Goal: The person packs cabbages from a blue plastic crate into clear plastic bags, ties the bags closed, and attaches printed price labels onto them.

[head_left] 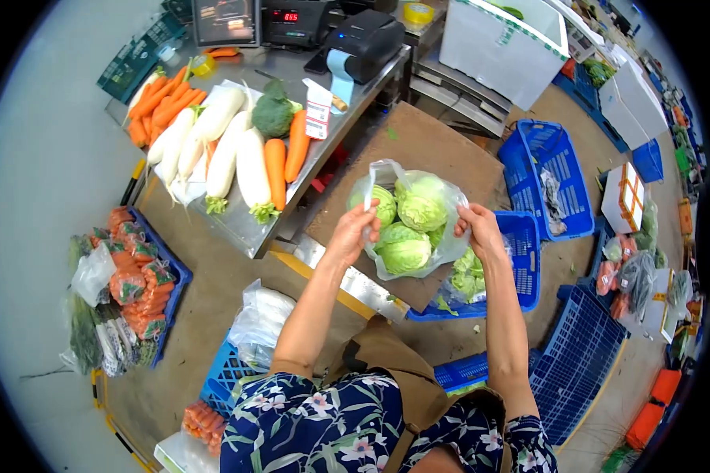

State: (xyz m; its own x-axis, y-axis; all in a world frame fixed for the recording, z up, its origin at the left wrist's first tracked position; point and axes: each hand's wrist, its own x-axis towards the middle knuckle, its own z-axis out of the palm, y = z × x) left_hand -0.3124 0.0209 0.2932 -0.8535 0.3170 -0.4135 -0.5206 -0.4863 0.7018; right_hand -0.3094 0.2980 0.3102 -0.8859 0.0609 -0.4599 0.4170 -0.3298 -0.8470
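A clear plastic bag (386, 264) stands with its mouth wide, over a brown board (418, 130). Several round green cabbages (421, 203) lie inside it. My left hand (355, 232) pinches the left side of the bag's rim, and my right hand (478, 225) pinches the right side. Just below my right hand, more cabbage (467, 276) lies in a blue crate (527, 268), partly hidden by my forearm.
A metal table (248, 229) at the upper left holds white radishes (221, 142), carrots (274, 169), broccoli (273, 110), a scale and a label printer (363, 43). Another blue crate (580, 181) stands at right. Bagged carrots (138, 276) sit on the left floor.
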